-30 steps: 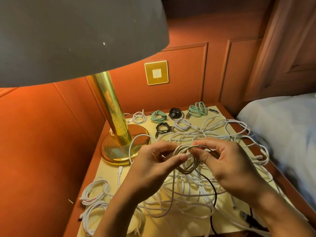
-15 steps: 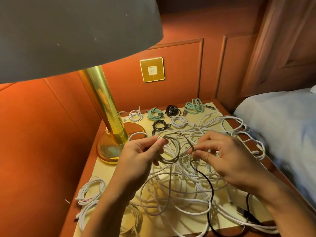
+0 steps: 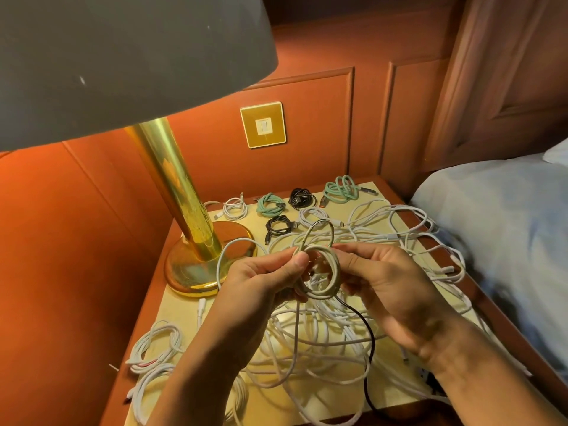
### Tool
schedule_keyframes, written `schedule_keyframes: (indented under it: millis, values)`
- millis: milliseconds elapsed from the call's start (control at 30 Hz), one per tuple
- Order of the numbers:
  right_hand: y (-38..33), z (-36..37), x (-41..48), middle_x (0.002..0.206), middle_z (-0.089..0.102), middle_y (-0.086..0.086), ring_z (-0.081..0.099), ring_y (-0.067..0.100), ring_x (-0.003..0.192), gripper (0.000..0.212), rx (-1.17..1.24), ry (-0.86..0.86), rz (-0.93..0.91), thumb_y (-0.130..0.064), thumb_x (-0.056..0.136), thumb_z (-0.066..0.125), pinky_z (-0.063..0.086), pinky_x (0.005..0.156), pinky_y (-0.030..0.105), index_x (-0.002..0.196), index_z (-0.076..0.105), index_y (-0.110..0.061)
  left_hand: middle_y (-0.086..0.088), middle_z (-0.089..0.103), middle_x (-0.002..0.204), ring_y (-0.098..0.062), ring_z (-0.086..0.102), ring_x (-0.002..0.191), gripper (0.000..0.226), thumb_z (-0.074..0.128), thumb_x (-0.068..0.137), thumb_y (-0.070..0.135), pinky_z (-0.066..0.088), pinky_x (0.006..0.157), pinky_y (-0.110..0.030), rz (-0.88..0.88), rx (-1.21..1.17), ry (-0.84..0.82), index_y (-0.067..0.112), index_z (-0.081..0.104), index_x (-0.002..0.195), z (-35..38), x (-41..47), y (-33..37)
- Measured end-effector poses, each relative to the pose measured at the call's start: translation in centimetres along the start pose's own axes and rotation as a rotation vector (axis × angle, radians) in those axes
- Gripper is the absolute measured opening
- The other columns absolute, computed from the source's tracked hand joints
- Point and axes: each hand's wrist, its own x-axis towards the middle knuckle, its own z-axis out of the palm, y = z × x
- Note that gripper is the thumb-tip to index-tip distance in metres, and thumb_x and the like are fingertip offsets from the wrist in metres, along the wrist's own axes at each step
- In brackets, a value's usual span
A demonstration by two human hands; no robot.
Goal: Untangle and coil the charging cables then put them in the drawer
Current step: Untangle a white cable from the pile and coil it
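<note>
Cable coil (image 3: 335, 272), pinched by left hand (image 3: 267, 281) and right hand (image 3: 390, 287), could spring open if its tail snags the near tangle (image 3: 307, 339).

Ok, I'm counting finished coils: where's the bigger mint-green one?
In the head view, the bigger mint-green coil lies at the far right corner of the nightstand, just right of a black coil.

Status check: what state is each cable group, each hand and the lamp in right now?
Beige cable: partly coiled, held by both hands.
Left hand: pinching the coil.
Right hand: pinching the coil.
White pile: tangled on the table.
Back coils: coiled, set aside.
Lamp: on.
</note>
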Motion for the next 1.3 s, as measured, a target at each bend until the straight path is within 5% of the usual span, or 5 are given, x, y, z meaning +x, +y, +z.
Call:
schedule_keyframes:
  millis: [267, 367, 667, 1033, 1300]
  values:
    - [-1.0, 0.2, -0.7, 0.101, 0.075, 0.014, 0.057, 0.019, 0.088, 0.035, -0.039, -0.156, 0.061, -0.042, 0.091, 0.064, 0.037, 0.084, 0.038, 0.097, 0.080, -0.011, -0.021, 0.074, 0.098, -0.022, 0.059, 0.081, 0.024, 0.070, 0.083, 0.026, 0.049, 0.073, -0.032, 0.027, 0.007, 0.123, 0.013, 0.083, 0.098, -0.2, 0.3, -0.5]
    - [-1.0, 1.4, -1.3, 0.096, 0.076, 0.004, 0.065, 0.005, 0.084, 0.031, -0.145, -0.192, 0.008, -0.037, 0.091, 0.070, 0.047, 0.076, 0.019, 0.108, 0.076, -0.011, -0.017, 0.076, 0.095, -0.017, 0.060, 0.076, 0.022, 0.071, 0.083, 0.025, 0.049, 0.069, -0.028, 0.024, 0.030, 0.135, 0.015, 0.083, 0.098, -0.1, 0.4, -0.6]
    - [0.7, 2.3, -1.0, 0.082, 0.070, -0.008, 0.063, 0.009, 0.076, 0.022, -0.984, 0.253, -0.407, -0.035, 0.101, 0.057, 0.051, 0.065, 0.029, 0.100, 0.074, -0.021, -0.008, 0.071, 0.080, -0.011, 0.058, 0.070, 0.014, 0.072, 0.089, 0.022, 0.045, 0.059, -0.021, 0.073, 0.095, 0.222, 0.014, 0.082, 0.094, -0.1, 0.8, -1.3]
    - [-0.2, -0.4, 0.1, 0.066, 0.070, -0.008, 0.066, 0.006, 0.059, 0.010, -0.682, 0.317, -0.420, -0.024, 0.096, 0.067, 0.055, 0.056, 0.023, 0.096, 0.076, -0.030, -0.010, 0.073, 0.076, -0.004, 0.062, 0.063, 0.016, 0.068, 0.096, 0.020, 0.047, 0.057, -0.012, 0.147, 0.343, 0.348, 0.011, 0.077, 0.087, -0.6, 1.2, -1.5]
    - [-0.6, 0.6, 0.1, 0.069, 0.071, -0.008, 0.069, 0.007, 0.066, 0.014, -0.611, 0.365, -0.463, -0.024, 0.097, 0.067, 0.062, 0.063, 0.031, 0.103, 0.079, -0.020, -0.001, 0.076, 0.080, -0.018, 0.070, 0.076, 0.007, 0.070, 0.095, 0.026, 0.057, 0.070, -0.035, 0.263, 0.376, 0.480, 0.028, 0.076, 0.091, -0.4, 1.3, -1.6]
